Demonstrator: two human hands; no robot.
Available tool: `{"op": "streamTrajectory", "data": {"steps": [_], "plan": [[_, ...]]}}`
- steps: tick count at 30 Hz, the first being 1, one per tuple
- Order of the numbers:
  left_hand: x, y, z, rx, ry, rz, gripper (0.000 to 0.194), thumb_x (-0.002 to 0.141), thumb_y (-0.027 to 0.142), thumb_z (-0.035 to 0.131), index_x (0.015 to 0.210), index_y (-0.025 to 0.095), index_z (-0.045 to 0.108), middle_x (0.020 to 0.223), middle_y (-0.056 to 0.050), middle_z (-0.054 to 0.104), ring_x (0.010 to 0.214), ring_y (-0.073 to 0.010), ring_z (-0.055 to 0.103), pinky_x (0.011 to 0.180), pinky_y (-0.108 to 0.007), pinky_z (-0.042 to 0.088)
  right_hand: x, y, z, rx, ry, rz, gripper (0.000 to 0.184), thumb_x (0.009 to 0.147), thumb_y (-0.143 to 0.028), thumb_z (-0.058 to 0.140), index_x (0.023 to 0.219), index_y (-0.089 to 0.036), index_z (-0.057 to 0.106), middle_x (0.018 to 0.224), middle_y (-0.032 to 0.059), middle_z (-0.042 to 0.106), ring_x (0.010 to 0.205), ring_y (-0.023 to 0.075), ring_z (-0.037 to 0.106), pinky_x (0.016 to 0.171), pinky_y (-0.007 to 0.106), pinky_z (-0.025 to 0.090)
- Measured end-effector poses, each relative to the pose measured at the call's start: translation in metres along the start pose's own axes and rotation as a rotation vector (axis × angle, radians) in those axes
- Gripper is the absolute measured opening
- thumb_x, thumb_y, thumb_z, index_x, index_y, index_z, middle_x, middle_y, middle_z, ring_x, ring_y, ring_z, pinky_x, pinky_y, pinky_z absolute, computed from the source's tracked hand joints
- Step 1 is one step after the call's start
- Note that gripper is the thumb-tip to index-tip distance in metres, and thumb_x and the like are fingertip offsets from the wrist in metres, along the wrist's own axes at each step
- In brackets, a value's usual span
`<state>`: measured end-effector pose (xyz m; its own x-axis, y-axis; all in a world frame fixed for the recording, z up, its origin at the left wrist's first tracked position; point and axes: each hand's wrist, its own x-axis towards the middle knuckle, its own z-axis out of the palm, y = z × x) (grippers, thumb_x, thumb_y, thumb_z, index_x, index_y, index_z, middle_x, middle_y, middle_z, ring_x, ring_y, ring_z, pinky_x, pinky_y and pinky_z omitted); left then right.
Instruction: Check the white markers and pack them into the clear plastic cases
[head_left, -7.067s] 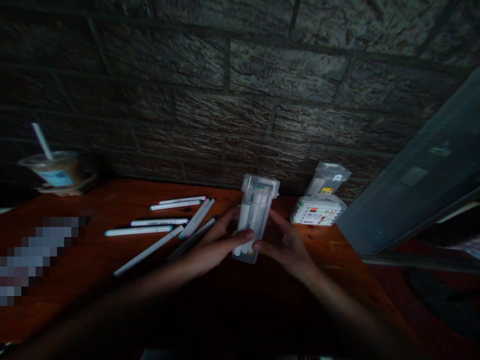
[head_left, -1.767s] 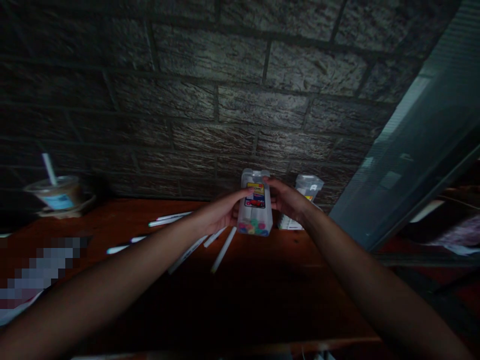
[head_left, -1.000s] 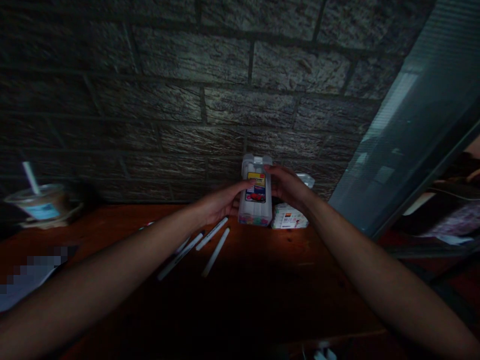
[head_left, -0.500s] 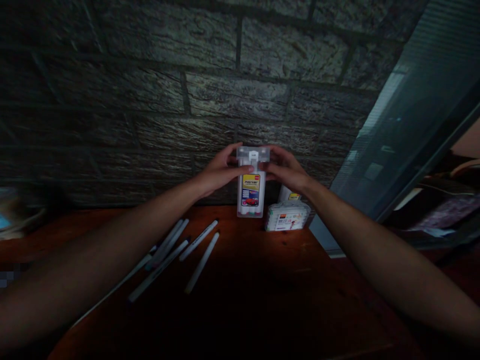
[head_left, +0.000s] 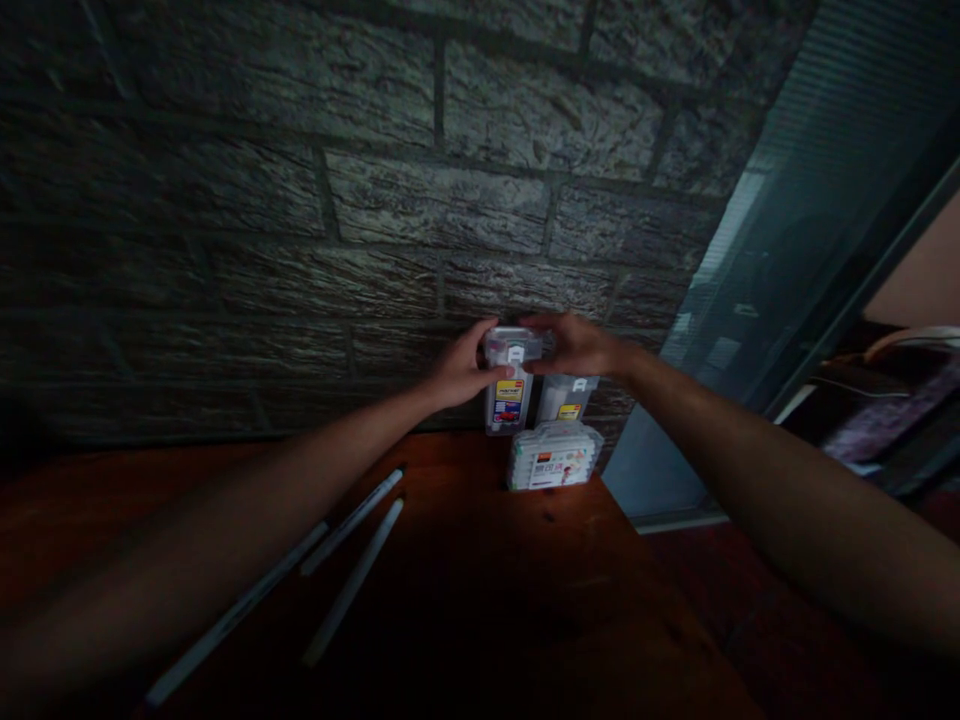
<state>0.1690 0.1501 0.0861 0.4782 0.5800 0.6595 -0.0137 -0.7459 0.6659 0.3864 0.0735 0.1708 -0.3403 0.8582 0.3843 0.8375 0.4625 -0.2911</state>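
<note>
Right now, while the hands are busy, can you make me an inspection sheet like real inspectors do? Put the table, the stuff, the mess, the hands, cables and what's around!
Surface: reddish-brown table, dimly lit.
Things in hand: clear marker case with a yellow-and-blue label, about upright; can't tell whether its base touches the table.
Clutter: at least three loose white pens; to the case's right, a second clear case, partly hidden by a white printed pack.
Hands: left hand and right hand both grip the upper part of the marker case, one on each side.
Cables: nothing seen.
Surroundings: dark block wall behind; bluish panel at right.
</note>
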Motion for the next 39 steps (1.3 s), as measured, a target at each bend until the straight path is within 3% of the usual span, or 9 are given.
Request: {"op": "streamTrajectory", "data": {"steps": [4, 11, 29, 34, 39], "plan": [[-0.008, -0.016, 0.015, 0.02, -0.009, -0.004, 0.084, 0.076, 0.026, 0.085, 0.152, 0.017, 0.048, 0.149, -0.02, 0.058, 0.118, -0.0329, 0.068, 0.098, -0.049, 0.057, -0.006, 0.005, 0.002, -0.137, -0.116, 0.001, 0.059, 0.074, -0.034, 0.084, 0.13, -0.02, 0.07, 0.124, 0.0087, 0.077, 0.111, 0.0325, 0.073, 0.097, 0.043, 0.057], [-0.017, -0.032, 0.029, 0.045, -0.016, -0.003, 0.084, 0.077, 0.027, 0.085, 0.153, 0.02, 0.048, 0.15, -0.019, 0.057, 0.128, -0.0344, 0.063, 0.106, -0.051, 0.053, -0.009, 0.016, 0.01, -0.241, -0.185, 0.061, 0.068, 0.074, -0.042, 0.085, 0.136, -0.021, 0.065, 0.13, 0.0096, 0.074, 0.116, 0.0329, 0.071, 0.098, 0.041, 0.054], [-0.022, -0.049, 0.042, 0.065, -0.024, -0.006, 0.084, 0.081, 0.024, 0.082, 0.155, 0.019, 0.044, 0.156, -0.022, 0.052, 0.133, -0.0367, 0.059, 0.107, -0.054, 0.052, -0.014, 0.024, 0.021, -0.204, -0.225, 0.065, 0.067, 0.074, -0.036, 0.085, 0.135, -0.018, 0.063, 0.123, 0.0117, 0.075, 0.107, 0.0314, 0.072, 0.089, 0.04, 0.057], [-0.022, -0.045, 0.041, 0.074, -0.019, -0.011, 0.086, 0.079, 0.023, 0.083, 0.156, 0.02, 0.044, 0.155, -0.021, 0.052, 0.132, -0.0368, 0.06, 0.109, -0.056, 0.05, -0.015, 0.031, 0.018, -0.186, -0.189, 0.059, 0.084, 0.069, -0.038, 0.089, 0.145, -0.02, 0.059, 0.139, 0.0139, 0.069, 0.122, 0.0357, 0.067, 0.102, 0.045, 0.054], [-0.023, -0.039, 0.04, 0.06, -0.005, -0.041, 0.098, 0.073, 0.025, 0.089, 0.158, 0.021, 0.041, 0.151, -0.021, 0.056, 0.13, -0.0375, 0.061, 0.111, -0.058, 0.048, -0.02, 0.051, 0.0, -0.172, -0.167, 0.118, 0.106, 0.062, -0.046, 0.092, 0.155, -0.021, 0.05, 0.148, 0.0145, 0.063, 0.133, 0.0369, 0.062, 0.111, 0.046, 0.05]]}}
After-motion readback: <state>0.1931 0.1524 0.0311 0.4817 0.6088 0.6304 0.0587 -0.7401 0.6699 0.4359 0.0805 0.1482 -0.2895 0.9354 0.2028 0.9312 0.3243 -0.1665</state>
